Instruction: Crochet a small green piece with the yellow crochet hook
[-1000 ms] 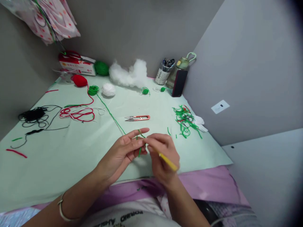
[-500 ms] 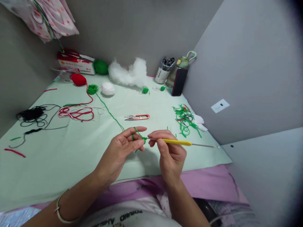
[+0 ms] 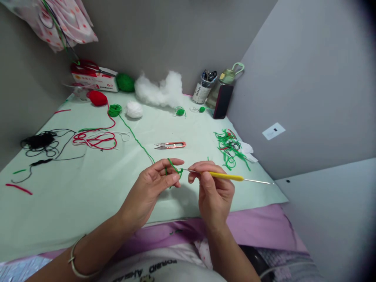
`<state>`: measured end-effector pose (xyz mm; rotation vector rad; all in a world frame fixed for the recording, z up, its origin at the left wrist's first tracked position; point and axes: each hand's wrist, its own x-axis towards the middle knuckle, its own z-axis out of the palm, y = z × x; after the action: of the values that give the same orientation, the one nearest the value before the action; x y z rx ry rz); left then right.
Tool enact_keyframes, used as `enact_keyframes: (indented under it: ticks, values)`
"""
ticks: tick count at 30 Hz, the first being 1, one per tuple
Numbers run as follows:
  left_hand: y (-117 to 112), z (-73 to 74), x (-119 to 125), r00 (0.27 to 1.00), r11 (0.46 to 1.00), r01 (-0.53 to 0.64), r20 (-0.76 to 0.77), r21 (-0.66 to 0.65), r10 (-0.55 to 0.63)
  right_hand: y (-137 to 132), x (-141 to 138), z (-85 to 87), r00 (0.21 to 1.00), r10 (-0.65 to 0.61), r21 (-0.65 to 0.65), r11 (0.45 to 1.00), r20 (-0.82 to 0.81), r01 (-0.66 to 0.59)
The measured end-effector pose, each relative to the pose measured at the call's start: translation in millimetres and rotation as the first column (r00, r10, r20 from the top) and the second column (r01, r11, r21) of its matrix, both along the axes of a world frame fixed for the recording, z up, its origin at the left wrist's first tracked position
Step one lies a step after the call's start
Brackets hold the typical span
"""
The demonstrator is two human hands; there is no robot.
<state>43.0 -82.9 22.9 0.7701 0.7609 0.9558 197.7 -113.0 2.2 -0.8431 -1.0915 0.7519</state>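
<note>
My left hand (image 3: 152, 184) pinches a loop of green yarn (image 3: 173, 169) between thumb and fingers, with the strand wound over the forefinger. That strand (image 3: 136, 140) runs back across the pale green table cover (image 3: 73, 188) to a small green yarn ball (image 3: 115, 111). My right hand (image 3: 213, 188) grips a yellow-handled crochet hook (image 3: 226, 176), lying level, its metal tip in the green loop at my left fingertips. The two hands are a few centimetres apart, above the table's near edge.
Orange thread snips (image 3: 170, 145) lie just beyond my hands. Green yarn scraps (image 3: 230, 150) pile at the right. Red (image 3: 96, 98), white (image 3: 134, 110) and black (image 3: 39, 141) yarn, white stuffing (image 3: 160, 91), a box (image 3: 94, 80), a pen cup (image 3: 203, 88), bottle (image 3: 225, 84) and phone (image 3: 222, 102) stand behind.
My right hand has turned the hook from pointing down toward me to lying level, then drawn it slightly right, pulling the green loop away from my left fingers.
</note>
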Motion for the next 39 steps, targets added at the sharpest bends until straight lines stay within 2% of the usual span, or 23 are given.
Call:
enact_keyframes:
  ticks: [5,11,14,16,18,19,20,21,23,25,27,30,33,35,37,39]
  values:
    - [-2.4,-0.5,1.8,0.997,0.998,0.069,0.037,0.012,-0.069,3.0,-0.2,0.1,0.997,0.067,-0.038,0.997,0.048,-0.065]
    - [1.3,3.1,-5.4,0.998,0.998,0.060,0.004,-0.011,-0.060,7.0,4.4,2.9,0.992,0.114,-0.074,0.990,-0.059,-0.119]
    - [2.3,4.0,-6.0,0.999,1.000,0.030,-0.014,0.010,-0.030,2.6,5.5,2.6,0.991,0.022,-0.037,0.999,0.133,-0.017]
    - [1.0,3.5,-3.9,1.000,1.000,0.011,-0.008,0.013,-0.010,-1.6,5.7,0.1,0.917,-0.103,0.104,0.992,0.384,0.068]
    - [-0.6,2.1,-1.5,0.999,0.999,0.019,0.040,-0.027,-0.018,-5.0,5.7,-3.3,0.754,-0.246,0.269,0.958,0.608,0.096]
    - [-1.1,1.2,-0.8,0.996,0.997,0.039,0.079,-0.063,-0.034,-6.2,5.5,-4.6,0.676,-0.298,0.327,0.941,0.673,0.089]
    - [-1.1,0.2,-0.5,0.992,0.992,0.068,0.118,-0.106,-0.055,-6.8,5.2,-5.4,0.632,-0.327,0.354,0.931,0.702,0.089]
    - [-0.7,-0.7,-0.7,0.986,0.984,0.098,0.150,-0.148,-0.076,-7.0,4.7,-5.6,0.636,-0.338,0.360,0.928,0.694,0.101]
    - [1.0,-1.9,-2.0,0.977,0.970,0.139,0.187,-0.198,-0.102,-5.9,3.4,-4.2,0.778,-0.290,0.295,0.945,0.558,0.141]
    - [2.4,-2.2,-2.8,0.979,0.974,0.133,0.179,-0.183,-0.100,-3.3,1.7,-1.8,0.931,-0.180,0.155,0.978,0.319,0.136]
    - [2.3,-2.3,-1.8,0.986,0.987,0.106,0.141,-0.121,-0.088,0.0,0.0,0.2,0.989,-0.074,0.042,0.997,0.131,0.069]
    - [-0.2,-2.8,1.9,0.995,0.997,0.075,0.070,-0.021,-0.074,3.1,-1.3,0.8,0.995,0.001,-0.020,1.000,0.101,0.001]
    - [-2.4,-3.4,4.9,0.999,0.999,0.035,0.017,0.024,-0.035,1.9,-0.3,-1.2,0.985,-0.034,-0.020,0.999,0.170,0.038]
    - [-2.9,-3.3,6.5,1.000,1.000,-0.009,-0.002,0.020,0.009,-0.8,1.1,-4.0,0.961,-0.075,0.025,0.997,0.266,0.071]
    - [-2.9,-3.6,8.3,0.999,0.999,-0.039,0.018,-0.016,0.040,-3.6,2.2,-7.3,0.894,-0.140,0.121,0.988,0.425,0.097]
    - [-2.3,-5.2,9.5,0.997,0.997,-0.007,0.081,-0.082,0.013,-5.3,3.1,-9.6,0.797,-0.224,0.233,0.966,0.560,0.108]
